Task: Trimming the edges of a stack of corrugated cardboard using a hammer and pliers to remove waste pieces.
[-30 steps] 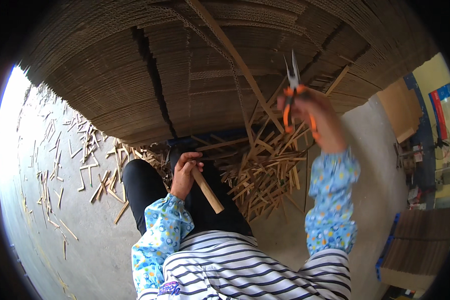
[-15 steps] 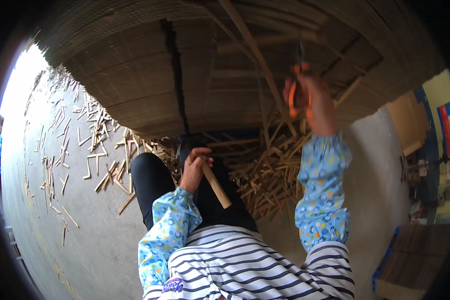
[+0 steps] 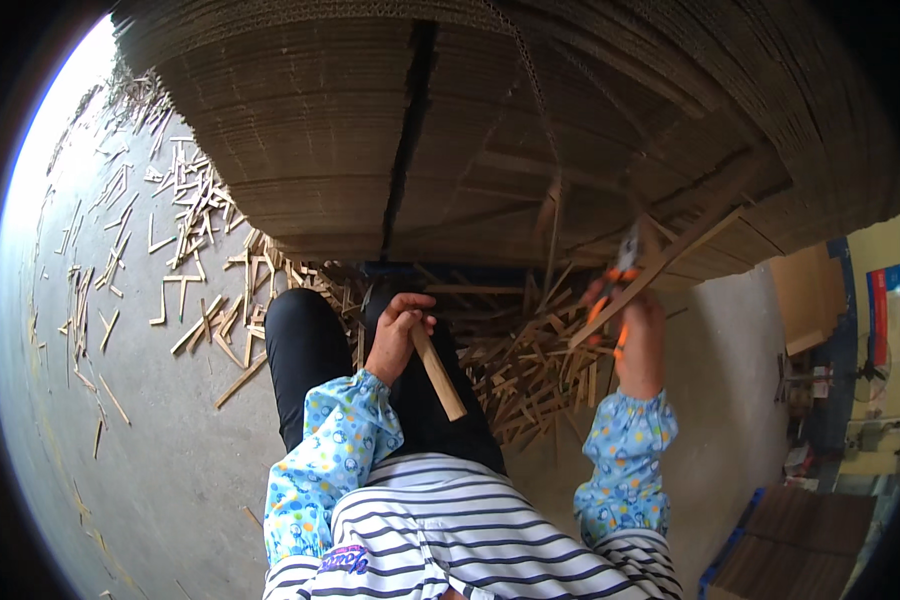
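Observation:
My left hand (image 3: 392, 342) rests over my knee, fingers wrapped around one end of a pale wooden stick (image 3: 438, 378). The stick's free end points down toward my lap. To the right, my right hand (image 3: 643, 345) grips pliers (image 3: 627, 262) with orange handles, their metal jaws pointing up at the stacked cardboard (image 3: 300, 150). A long cardboard strip (image 3: 660, 268) slants across in front of the pliers and hand; whether the jaws touch it I cannot tell. Other loose strips hang from the underside of the stack, slightly blurred.
Cut cardboard strips (image 3: 530, 390) lie heaped below the stack, between my legs and right arm. More scraps (image 3: 185, 270) are scattered over the grey floor (image 3: 170, 470) on the left. A brown stack (image 3: 795, 540) on a blue base stands at the lower right.
My right hand has come down and nearer with the pliers, away from the stack. A cardboard strip now slants in front of it. My left hand keeps the stick almost in place.

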The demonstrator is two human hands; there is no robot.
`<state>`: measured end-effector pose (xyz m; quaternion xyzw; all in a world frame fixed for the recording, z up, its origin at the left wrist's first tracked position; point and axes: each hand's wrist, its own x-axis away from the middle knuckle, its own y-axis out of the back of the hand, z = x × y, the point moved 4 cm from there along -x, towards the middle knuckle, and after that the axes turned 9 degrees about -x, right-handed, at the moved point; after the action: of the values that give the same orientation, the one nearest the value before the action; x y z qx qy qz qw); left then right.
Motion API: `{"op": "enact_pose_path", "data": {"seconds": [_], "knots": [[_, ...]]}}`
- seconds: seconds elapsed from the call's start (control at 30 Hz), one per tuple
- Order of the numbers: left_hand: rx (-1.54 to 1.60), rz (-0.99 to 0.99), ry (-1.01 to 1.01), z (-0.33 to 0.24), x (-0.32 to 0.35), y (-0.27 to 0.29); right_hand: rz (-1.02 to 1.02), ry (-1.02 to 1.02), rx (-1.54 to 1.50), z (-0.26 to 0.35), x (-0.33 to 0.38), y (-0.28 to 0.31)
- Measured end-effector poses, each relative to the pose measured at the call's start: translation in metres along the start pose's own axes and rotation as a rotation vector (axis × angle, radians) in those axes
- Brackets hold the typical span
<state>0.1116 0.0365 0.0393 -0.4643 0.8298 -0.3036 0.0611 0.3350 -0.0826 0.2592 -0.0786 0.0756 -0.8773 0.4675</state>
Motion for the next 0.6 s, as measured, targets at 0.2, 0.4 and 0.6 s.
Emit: {"op": "enact_pose_path", "data": {"seconds": [0.2,0.4,0.6], "knots": [[0.059,-0.052,0.050,-0.009,0.008,0.005,-0.061,-0.069,0.144,-0.048,-0.035,0.053],[0.006,-0.049,0.033,-0.004,0.008,0.012,0.114,-0.076,0.168,-0.051,-0.071,0.013],[-0.014,-0.043,0.005,-0.001,0.006,0.014,0.153,-0.093,0.215,-0.037,-0.099,0.008]]}}
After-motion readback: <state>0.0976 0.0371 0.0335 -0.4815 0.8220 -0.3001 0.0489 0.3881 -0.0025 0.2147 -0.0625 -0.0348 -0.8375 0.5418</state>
